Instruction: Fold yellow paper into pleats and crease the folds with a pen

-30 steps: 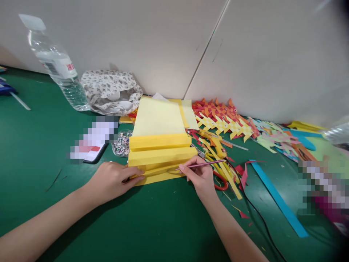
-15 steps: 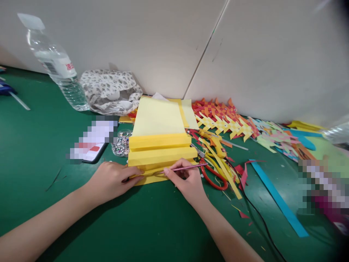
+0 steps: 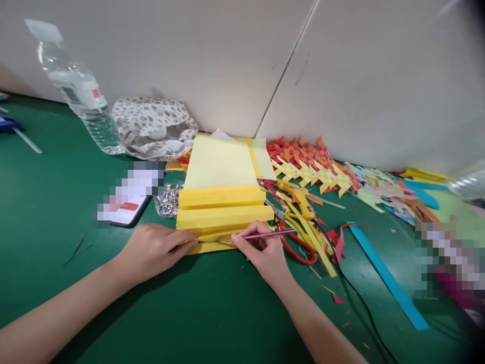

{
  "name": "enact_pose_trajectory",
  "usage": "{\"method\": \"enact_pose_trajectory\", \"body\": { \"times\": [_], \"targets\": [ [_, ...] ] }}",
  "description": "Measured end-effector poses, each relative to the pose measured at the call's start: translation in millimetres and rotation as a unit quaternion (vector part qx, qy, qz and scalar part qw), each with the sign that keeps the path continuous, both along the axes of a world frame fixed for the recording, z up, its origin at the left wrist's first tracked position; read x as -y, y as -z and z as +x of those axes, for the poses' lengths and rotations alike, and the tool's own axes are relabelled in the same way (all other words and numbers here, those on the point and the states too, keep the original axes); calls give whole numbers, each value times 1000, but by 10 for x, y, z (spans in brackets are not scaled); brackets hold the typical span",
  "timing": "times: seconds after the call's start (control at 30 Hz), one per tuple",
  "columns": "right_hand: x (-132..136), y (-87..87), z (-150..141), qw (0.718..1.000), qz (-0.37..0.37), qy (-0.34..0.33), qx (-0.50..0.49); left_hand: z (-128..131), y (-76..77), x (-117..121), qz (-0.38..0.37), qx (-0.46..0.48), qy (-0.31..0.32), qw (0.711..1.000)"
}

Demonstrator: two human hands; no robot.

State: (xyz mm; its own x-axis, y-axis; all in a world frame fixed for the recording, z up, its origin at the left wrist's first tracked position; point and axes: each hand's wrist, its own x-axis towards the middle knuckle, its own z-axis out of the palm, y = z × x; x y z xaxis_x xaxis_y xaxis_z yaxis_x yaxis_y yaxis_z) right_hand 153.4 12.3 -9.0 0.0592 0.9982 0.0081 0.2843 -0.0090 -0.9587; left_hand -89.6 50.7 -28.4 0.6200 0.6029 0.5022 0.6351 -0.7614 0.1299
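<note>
Yellow paper (image 3: 223, 218) with several crosswise pleats lies on the green table in front of me. My left hand (image 3: 161, 247) is closed on the left end of its nearest fold, thumb below and fingers above. Between the fingers of my right hand (image 3: 265, 250) is a slim pink pencil (image 3: 271, 234), its back end pointing right. The pencil's front end points left along the near fold; whether it touches the paper I cannot tell. Red-handled scissors (image 3: 303, 258) lie just right of my right hand.
Beyond the pleated paper are pale yellow sheets (image 3: 223, 162). A phone (image 3: 132, 202), googly eyes (image 3: 167, 199) and a water bottle (image 3: 81, 96) stand or lie left. A yellow glue gun (image 3: 303, 202), woven paper fish (image 3: 314, 172), a blue strip (image 3: 386, 275) and a black cord (image 3: 359, 298) lie right.
My right hand and the pencil have shifted slightly to the right along the fold. My left hand keeps its hold on the paper's left end.
</note>
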Motion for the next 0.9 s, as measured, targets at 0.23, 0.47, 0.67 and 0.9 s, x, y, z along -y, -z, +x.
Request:
{"method": "enact_pose_trajectory", "body": {
  "times": [0.23, 0.47, 0.67, 0.9],
  "targets": [
    [18, -26, -7, 1000, 9, -14, 3, 8, -36, -8, 22, -1, -17, 1000],
    [18, -14, 87, 999, 14, 30, -15, -1, -57, 25, 25, -5, -38, 999],
    [9, -8, 128, 1000, -6, 10, -19, 25, -116, 66, 55, -4, -11, 998],
    [34, -44, -9, 999, -22, -37, -21, 64, -101, 104, 79, -36, 8, 996]
  ]
}}
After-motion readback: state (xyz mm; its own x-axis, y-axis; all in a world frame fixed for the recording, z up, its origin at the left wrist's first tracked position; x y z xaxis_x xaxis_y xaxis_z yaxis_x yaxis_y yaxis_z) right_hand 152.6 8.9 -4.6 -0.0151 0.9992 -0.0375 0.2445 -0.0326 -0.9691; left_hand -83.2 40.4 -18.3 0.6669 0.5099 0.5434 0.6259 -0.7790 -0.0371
